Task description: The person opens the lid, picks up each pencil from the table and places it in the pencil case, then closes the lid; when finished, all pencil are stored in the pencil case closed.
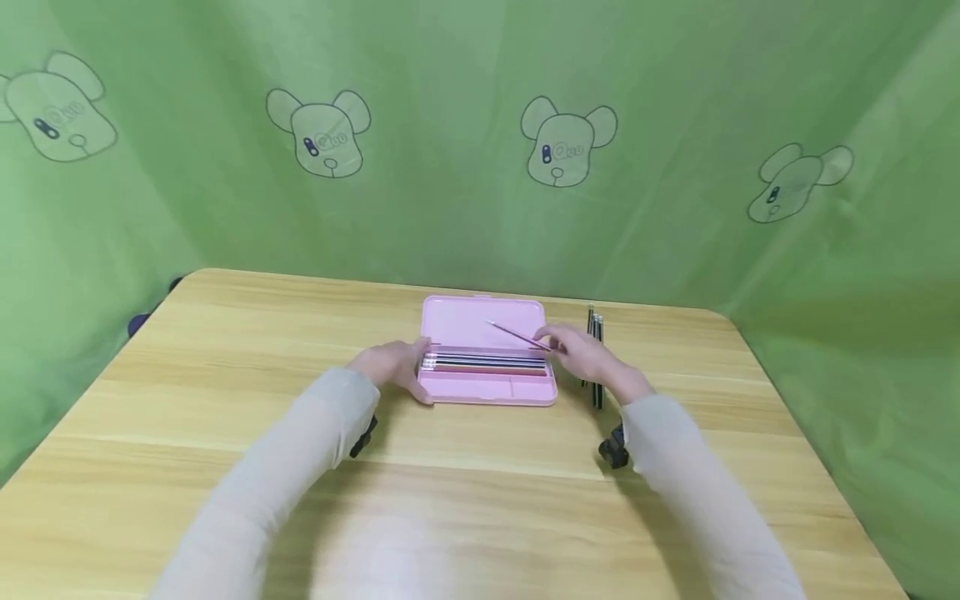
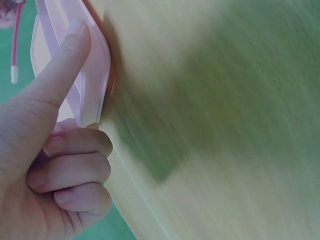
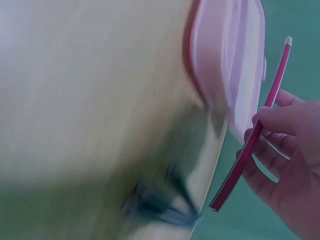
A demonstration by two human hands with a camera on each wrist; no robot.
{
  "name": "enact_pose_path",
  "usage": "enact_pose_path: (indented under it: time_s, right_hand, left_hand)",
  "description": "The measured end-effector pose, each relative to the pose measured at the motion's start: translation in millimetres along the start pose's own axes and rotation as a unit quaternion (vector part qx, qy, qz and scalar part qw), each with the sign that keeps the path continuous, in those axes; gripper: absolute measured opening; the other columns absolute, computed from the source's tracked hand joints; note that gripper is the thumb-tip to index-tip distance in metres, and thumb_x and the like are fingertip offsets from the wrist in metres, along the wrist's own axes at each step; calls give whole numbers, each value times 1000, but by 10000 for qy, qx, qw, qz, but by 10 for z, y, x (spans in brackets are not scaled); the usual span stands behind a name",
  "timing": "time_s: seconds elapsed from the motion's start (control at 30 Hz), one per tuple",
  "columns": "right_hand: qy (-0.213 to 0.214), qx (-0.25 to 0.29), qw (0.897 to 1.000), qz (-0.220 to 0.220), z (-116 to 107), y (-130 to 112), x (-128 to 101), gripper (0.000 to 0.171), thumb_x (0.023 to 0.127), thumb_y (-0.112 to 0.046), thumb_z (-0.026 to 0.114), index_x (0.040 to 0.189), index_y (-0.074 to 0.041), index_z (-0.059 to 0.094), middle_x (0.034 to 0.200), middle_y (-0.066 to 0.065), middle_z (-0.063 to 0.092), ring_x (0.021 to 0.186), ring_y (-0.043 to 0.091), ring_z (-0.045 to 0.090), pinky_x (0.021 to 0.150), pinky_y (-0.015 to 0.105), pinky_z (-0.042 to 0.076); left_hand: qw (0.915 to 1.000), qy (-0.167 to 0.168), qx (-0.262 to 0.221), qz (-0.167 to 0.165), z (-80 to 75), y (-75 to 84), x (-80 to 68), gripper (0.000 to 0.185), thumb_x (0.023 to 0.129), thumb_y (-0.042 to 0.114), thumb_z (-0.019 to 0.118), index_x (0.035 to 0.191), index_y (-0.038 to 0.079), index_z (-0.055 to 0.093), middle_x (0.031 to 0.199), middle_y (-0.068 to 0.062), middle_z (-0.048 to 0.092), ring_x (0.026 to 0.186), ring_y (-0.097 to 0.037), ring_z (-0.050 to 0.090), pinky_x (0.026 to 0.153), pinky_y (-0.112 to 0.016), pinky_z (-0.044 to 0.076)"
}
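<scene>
An open pink pencil case (image 1: 465,389) lies on the table, its lid (image 1: 480,321) tipped back. Several pencils (image 1: 487,364) lie side by side in its long compartment, their white ends to the left. My left hand (image 1: 393,364) holds the case's left end; in the left wrist view the thumb (image 2: 62,62) rests along the case and the other fingers are curled. My right hand (image 1: 585,354) pinches a red pencil (image 3: 255,127) between thumb and fingers, above the case's right end. The pencil is tilted, its white end pointing left and away in the head view.
Several dark pencils (image 1: 597,375) lie on the wooden table (image 1: 480,492) right of the case, partly under my right hand. A green curtain (image 1: 450,208) with mouse-head prints hangs behind the table's far edge. Dark wrist devices (image 1: 615,450) sit below the sleeves.
</scene>
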State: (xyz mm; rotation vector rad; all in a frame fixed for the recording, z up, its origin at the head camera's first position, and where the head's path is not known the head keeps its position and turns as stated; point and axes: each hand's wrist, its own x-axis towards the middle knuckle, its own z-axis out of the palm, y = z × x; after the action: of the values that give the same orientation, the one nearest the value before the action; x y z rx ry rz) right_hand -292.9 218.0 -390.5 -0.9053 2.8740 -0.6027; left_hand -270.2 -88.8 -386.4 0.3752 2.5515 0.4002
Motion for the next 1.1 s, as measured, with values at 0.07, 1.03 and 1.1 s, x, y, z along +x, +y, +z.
enact_pose_path:
  time_s: [0.07,1.03,1.1]
  right_hand:
    - [-188,-191,9994,-229,41,-119,76,30,83,7,53,112,-2,57,98,17,62,91,31,58,85,46,48]
    - [-785,-103,9953,-553,377,-530,357,31,84,5,53,110,-5,65,90,6,60,87,20,57,86,36,49]
    - [-679,-28,9963,-535,385,-521,344,30,84,6,53,110,-4,65,88,6,60,85,20,57,85,36,49]
  left_hand:
    - [10000,0,-52,6,6,6,12,110,65,44,78,147,12,11,140,-21,37,126,-34,38,104,-46,33]
    - [9997,-174,-86,-150,-14,-12,34,112,64,44,79,147,15,9,141,-22,35,127,-34,37,106,-46,31]
    - [9996,-177,-45,-219,-15,5,22,112,64,44,78,147,15,9,141,-21,35,127,-34,37,105,-46,31]
